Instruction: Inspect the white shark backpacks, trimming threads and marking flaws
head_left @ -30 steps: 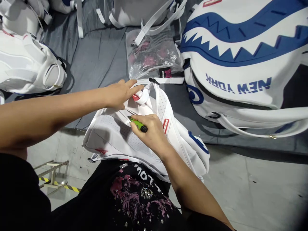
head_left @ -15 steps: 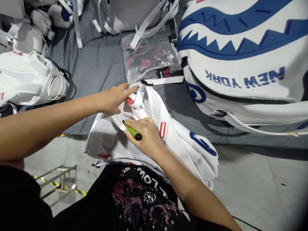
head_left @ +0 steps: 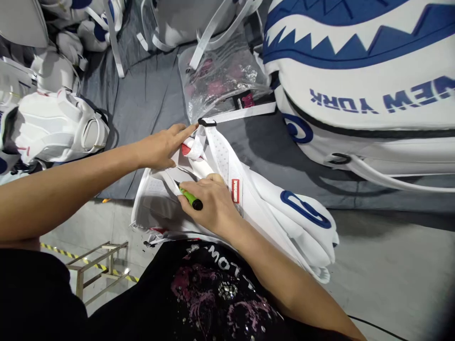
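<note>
A white backpack (head_left: pixel 256 189) with a red label and a blue emblem lies at the table's front edge, against my body. My left hand (head_left: pixel 165 147) rests at its upper left part, fingers stretched out, the fingertips by a black strap buckle (head_left: pixel 207 122). A small green tool with a black end (head_left: pixel 191 199) is in the grasp of my right hand (head_left: pixel 213 203), over the middle of the backpack. Its tip is mostly hidden at a white strap, so its exact kind does not show. A knotted white strap (head_left: pixel 195 150) sits between my hands.
A clear plastic bag (head_left: pixel 220 80) with pink print lies beyond the backpack. To the right stands a large white bag (head_left: pixel 355 113) reading NEW YORK. More white backpacks (head_left: pixel 59 125) lie at left on the grey cloth (head_left: pixel 142 90). Below left, a metal frame (head_left: pixel 99 267) stands on the floor.
The view has shifted slightly, so the surrounding bags sit differently in the picture. Both hands keep nearly the same place on the backpack, and my right hand still holds the green tool.
</note>
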